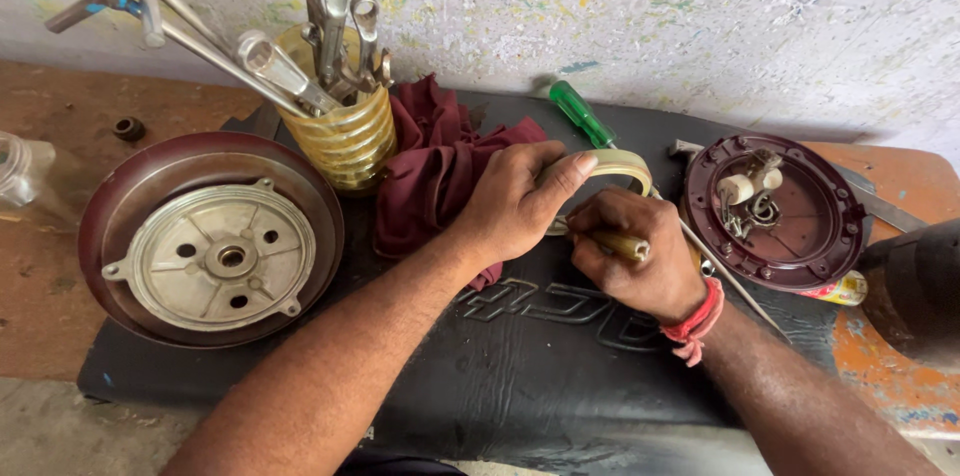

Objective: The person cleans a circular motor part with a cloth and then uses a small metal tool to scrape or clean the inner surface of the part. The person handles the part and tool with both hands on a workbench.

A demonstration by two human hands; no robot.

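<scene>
Maroon cloth [440,151], green screwdriver handle [580,114], black mat [520,376].

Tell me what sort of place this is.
Probably a small repair workshop: a tub of spanners, a green-handled screwdriver and a dismantled maroon motor housing lie on a worn, paint-flecked bench.

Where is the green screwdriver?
The green screwdriver lies at the back of the black mat, near the wall, between the maroon cloth and the left hand.
</scene>
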